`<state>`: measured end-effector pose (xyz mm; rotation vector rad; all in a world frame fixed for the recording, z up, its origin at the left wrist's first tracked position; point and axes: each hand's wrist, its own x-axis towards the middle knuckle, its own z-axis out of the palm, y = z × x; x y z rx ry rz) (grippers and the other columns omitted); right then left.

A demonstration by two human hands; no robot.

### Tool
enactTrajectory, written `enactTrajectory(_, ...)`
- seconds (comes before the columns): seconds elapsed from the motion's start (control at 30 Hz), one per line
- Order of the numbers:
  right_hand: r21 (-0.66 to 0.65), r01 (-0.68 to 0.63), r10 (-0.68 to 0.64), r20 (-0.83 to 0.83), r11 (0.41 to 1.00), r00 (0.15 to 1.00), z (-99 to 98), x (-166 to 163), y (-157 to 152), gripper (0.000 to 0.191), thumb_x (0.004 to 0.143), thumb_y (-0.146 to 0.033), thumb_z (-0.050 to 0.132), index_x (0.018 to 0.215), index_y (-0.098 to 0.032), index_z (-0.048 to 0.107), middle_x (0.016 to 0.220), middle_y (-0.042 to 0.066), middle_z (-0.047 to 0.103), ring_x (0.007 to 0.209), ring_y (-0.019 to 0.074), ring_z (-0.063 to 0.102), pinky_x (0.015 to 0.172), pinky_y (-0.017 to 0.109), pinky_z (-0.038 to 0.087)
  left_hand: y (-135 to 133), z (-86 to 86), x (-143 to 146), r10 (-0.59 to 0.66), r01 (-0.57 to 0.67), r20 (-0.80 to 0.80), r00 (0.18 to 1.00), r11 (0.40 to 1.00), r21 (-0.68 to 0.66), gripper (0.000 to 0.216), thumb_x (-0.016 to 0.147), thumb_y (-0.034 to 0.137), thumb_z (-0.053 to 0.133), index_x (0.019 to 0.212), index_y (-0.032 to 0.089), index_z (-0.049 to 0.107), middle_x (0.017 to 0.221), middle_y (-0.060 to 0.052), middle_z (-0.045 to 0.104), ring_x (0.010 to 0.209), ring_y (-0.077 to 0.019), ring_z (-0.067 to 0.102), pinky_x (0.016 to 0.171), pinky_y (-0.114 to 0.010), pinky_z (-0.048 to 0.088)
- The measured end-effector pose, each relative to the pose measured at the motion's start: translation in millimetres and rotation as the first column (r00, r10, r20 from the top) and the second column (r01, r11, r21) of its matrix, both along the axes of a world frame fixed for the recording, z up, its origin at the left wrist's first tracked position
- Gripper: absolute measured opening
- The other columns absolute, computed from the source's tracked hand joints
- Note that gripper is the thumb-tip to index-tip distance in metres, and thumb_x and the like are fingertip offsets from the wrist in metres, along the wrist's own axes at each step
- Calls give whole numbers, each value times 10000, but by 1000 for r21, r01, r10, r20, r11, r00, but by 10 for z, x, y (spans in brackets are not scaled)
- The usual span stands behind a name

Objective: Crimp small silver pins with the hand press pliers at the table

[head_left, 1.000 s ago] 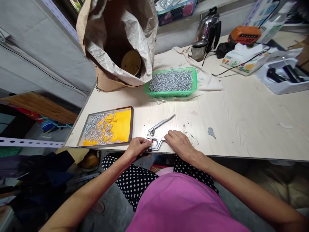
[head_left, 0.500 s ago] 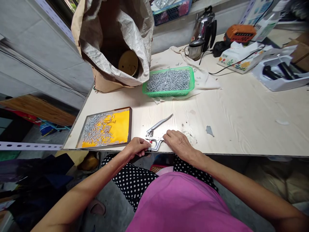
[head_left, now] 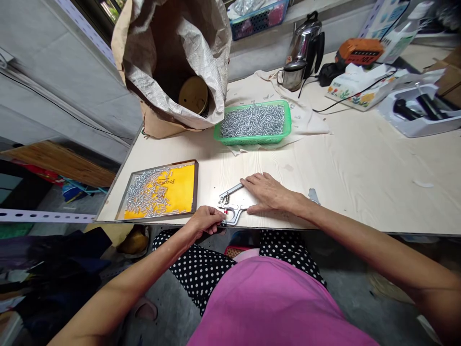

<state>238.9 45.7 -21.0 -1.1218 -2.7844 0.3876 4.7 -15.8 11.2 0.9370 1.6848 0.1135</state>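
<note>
A pair of silver snap-fastener pliers (head_left: 235,207) lies at the table's front edge, handles spread apart, with a spring and a small red part near the jaws. My right hand (head_left: 271,193) spans the handles: its fingers reach over the end of the upper handle and the thumb meets the lower one. At the jaw end, my left hand (head_left: 208,219) is closed in a pinch; whatever sits between its fingertips is too small to make out. Left of the pliers, a shallow tray (head_left: 195,187) with a yellow bottom carries many small silver metal pieces (head_left: 147,194).
Behind the pliers stands a green basket (head_left: 252,140) full of similar metal pieces. A large open sack (head_left: 212,57) is at the back left. A kettle (head_left: 306,41), a metal cup (head_left: 292,76), a tissue pack (head_left: 355,86) and a white bin (head_left: 410,122) line the back right. A grey scrap (head_left: 314,195) lies near my right wrist.
My right hand has moved up from the lower handle and spread, its fingers now over the upper handle, which has swung slightly downward. My left hand stays at the jaws.
</note>
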Motion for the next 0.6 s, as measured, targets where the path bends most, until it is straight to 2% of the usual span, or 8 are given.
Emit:
enactTrajectory(0.2,28,37,-35,-46,999,998,110,-1,-250,585,859,-401,657,1363,-176,463,1197,143,631,1069,303,540,991,501,348,-23,0,-16,-62,63,-56,997,998,14,304,806,420,681,704,143,610,425,61,491,356,-69,412,414,-190,322)
enactTrajectory(0.27,29,61,-60,-50,998,997,104,-17,-307,574,870,-359,650,1376,-180,447,1175,134,644,1060,299,545,1015,516,324,-81,11,-13,-158,185,-202,967,975,125,299,845,413,640,711,146,631,491,26,544,425,-101,490,470,-217,381)
enactTrajectory(0.3,28,72,-71,-44,997,997,97,-29,-327,581,869,-342,652,1383,-175,439,1165,134,649,1059,300,547,1022,522,318,-116,17,-2,-204,280,-312,928,933,226,287,867,403,619,736,149,648,566,-1,592,503,-126,551,523,-236,421)
enactTrajectory(0.33,27,80,-79,-37,996,996,88,-41,-344,592,866,-325,656,1390,-166,432,1159,136,653,1059,302,549,1026,525,315,-148,22,17,-236,393,-426,873,858,331,267,887,390,601,779,155,666,669,-30,637,615,-155,605,593,-258,457)
enactTrajectory(0.4,30,93,-92,-34,995,995,68,-63,-370,617,862,-302,657,1408,-149,413,1158,142,656,1064,305,553,1029,523,319,-181,18,79,-268,607,-602,752,638,474,211,910,363,587,909,174,679,901,-72,672,871,-213,632,748,-310,495)
enactTrajectory(0.5,44,109,-105,-87,993,991,29,-60,-404,661,870,-294,635,1454,-157,357,1177,144,653,1073,301,560,1017,516,342,-94,-31,200,-374,775,-680,631,348,528,312,883,327,640,1163,194,601,1221,-111,606,1152,-270,530,931,-406,482)
enactTrajectory(0.57,48,115,-107,-145,992,984,-10,-22,-422,730,857,-298,639,1487,-159,298,1196,146,646,1089,300,560,1007,514,357,38,-71,265,-457,810,-674,580,234,539,483,855,311,675,1293,198,504,1376,-127,516,1249,-286,463,1008,-456,445)
enactTrajectory(0.6,45,114,-105,-172,992,979,-34,7,-428,777,842,-299,649,1502,-157,265,1216,149,637,1100,300,557,1000,510,366,107,-85,288,-497,820,-665,557,202,535,538,851,310,678,1331,196,466,1407,-133,491,1265,-289,454,1027,-469,431)
